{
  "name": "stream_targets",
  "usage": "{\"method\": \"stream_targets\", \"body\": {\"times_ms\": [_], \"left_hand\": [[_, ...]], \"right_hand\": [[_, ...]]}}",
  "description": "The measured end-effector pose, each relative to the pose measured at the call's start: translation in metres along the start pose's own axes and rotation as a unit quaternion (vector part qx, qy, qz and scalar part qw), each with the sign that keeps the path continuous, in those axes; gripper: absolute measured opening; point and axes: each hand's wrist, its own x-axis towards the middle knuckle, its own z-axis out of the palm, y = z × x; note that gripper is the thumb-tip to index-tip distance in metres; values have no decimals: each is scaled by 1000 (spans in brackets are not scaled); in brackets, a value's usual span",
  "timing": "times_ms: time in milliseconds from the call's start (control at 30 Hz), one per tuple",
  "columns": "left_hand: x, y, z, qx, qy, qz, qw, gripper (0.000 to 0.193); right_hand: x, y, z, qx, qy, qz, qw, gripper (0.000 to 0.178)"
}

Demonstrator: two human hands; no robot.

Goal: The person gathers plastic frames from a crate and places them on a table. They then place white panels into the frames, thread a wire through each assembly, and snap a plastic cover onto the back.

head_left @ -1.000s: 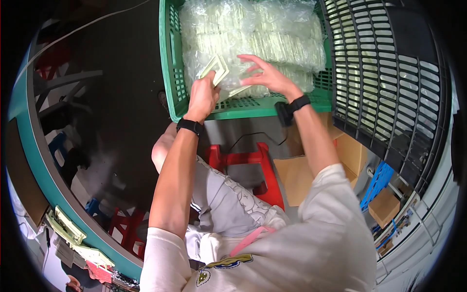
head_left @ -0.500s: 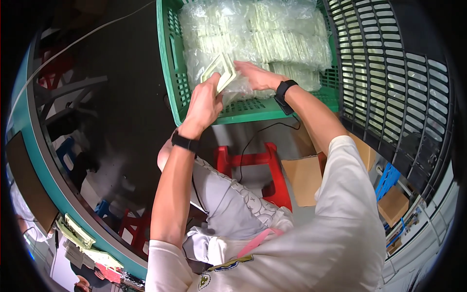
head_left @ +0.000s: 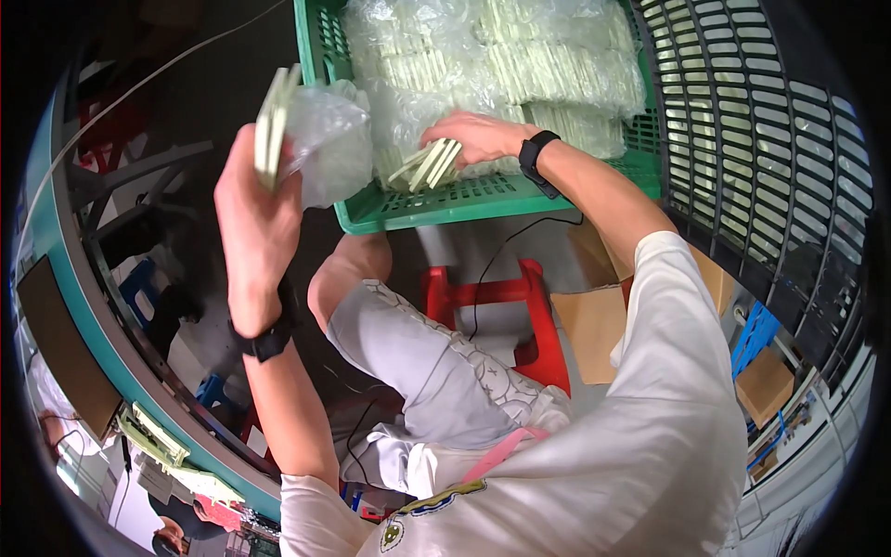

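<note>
My left hand [head_left: 258, 209] is raised left of the green crate [head_left: 445, 215], closed around a few pale green plastic frames [head_left: 276, 121] that are smeared by motion. A clear plastic bag [head_left: 336, 135] hangs beside those frames and reaches over the crate's left wall; whether my fingers also grip it, I cannot tell. Inside the crate, near its front wall, my right hand [head_left: 483, 137] is closed on several more pale green plastic frames [head_left: 432, 165], fanned slightly apart. Behind them lie rows of similar frames in clear bags [head_left: 548, 70].
A black slatted crate [head_left: 733, 121] stands against the right side. Below are a red stool [head_left: 548, 339] and a cardboard box [head_left: 589, 334]. To the left runs a green-edged workbench [head_left: 111, 357] with more pale frames [head_left: 153, 436]. Another person [head_left: 176, 524] shows at lower left.
My left hand has swung left, out of the crate, with frames in it and the bag stretched alongside. My right hand, which showed no frames, now grips several inside the crate.
</note>
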Motion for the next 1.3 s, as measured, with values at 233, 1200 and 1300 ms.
{"method": "stream_targets", "body": {"times_ms": [233,1200,1300], "left_hand": [[7,-33,17,29,-27,-23,999,16],[-2,-57,182,-132,-154,-18,979,43],[-6,-58,147,-270,-89,-178,942,39]], "right_hand": [[46,-15,11,0,-30,37,999,64],[-196,-37,-125,-79,343,154,923,26],[-131,-39,-150,112,247,278,921,20]]}}
